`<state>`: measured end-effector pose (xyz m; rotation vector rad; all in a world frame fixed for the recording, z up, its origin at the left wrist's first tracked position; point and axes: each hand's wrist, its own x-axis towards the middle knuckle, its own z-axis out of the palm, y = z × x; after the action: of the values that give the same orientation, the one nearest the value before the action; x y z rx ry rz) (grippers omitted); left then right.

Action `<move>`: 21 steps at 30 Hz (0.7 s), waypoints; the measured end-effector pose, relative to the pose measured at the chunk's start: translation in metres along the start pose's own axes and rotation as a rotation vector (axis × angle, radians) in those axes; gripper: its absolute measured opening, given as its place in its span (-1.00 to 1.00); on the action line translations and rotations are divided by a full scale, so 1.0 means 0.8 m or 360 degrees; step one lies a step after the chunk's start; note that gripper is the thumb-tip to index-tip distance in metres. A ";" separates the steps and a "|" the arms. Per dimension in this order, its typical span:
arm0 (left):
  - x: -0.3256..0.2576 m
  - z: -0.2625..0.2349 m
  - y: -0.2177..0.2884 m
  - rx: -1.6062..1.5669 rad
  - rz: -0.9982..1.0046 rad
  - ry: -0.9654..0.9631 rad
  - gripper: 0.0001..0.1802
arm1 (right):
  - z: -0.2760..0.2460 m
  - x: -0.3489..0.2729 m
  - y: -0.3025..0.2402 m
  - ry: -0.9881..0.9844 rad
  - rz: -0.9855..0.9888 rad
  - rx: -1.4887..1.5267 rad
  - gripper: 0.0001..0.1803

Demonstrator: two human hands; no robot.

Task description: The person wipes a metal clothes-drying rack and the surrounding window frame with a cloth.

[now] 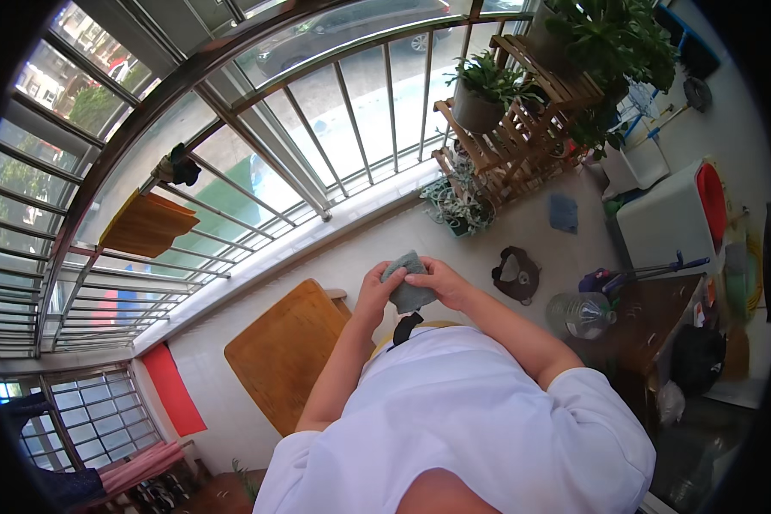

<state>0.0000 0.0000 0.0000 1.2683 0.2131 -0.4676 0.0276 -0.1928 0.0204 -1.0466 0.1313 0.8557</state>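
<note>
A small grey-green cloth [412, 297], folded into a pad, is held up in front of my waist. My left hand [374, 289] grips its left edge, with the fingers closed and the thumb on top. On the other side my right hand [439, 283] pinches the cloth, its thumb pressed on the upper face. The fingers under the cloth are hidden. A black strap [405, 329] hangs just below the cloth at my waist.
A wooden table [283, 351] stands to my left. Potted plants [480, 98] sit on a slatted wooden stand [522, 146] ahead right. A blue cloth [563, 212] and a brown bear-shaped mat [516, 274] lie on the floor. A clear plastic bottle [578, 315] is at my right. A yellow cloth [150, 224] hangs on the railing.
</note>
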 end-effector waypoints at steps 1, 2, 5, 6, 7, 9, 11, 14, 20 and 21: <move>0.004 -0.004 0.003 0.0030 -0.0029 -0.0030 -0.57 | -0.001 0.003 -0.002 -0.0003 0.0008 0.0047 -0.57; 0.008 -0.008 0.007 0.0060 -0.0059 -0.0060 -0.58 | -0.002 0.006 -0.004 -0.0004 0.0017 0.0095 -0.59; 0.036 -0.055 0.072 0.0146 0.0035 0.0298 -0.57 | 0.014 0.051 -0.029 0.0132 0.0069 0.0278 -0.61; 0.046 -0.090 0.100 0.0213 0.0107 0.0443 -0.57 | 0.025 0.069 -0.039 0.0147 0.0005 0.0296 -0.64; 0.058 -0.120 0.111 0.0215 0.0161 0.0552 -0.58 | 0.022 0.076 -0.046 0.0196 -0.0057 0.0349 -0.65; 0.069 -0.154 0.155 0.0229 0.0314 0.0838 -0.65 | 0.007 0.084 -0.056 0.0309 -0.0175 0.0462 -0.67; 0.085 -0.196 0.199 0.0289 0.0480 0.1013 -0.69 | -0.007 0.094 -0.080 0.0352 -0.0247 0.0545 -0.64; 0.124 -0.266 0.270 0.0545 0.0858 0.1109 -0.67 | -0.027 0.126 -0.120 0.0306 -0.0359 0.0756 -0.65; 0.200 -0.313 0.414 0.0866 0.0985 0.1555 -0.34 | 0.013 0.182 -0.227 0.0062 -0.0638 0.0612 -0.63; 0.208 -0.308 0.438 0.0985 0.0882 0.1711 -0.27 | 0.018 0.196 -0.244 -0.0002 -0.0704 0.0608 -0.62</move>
<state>0.3301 0.2747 0.1636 2.0108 0.6200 0.7290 0.2620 -0.1363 0.0908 -0.6777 0.0546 0.4070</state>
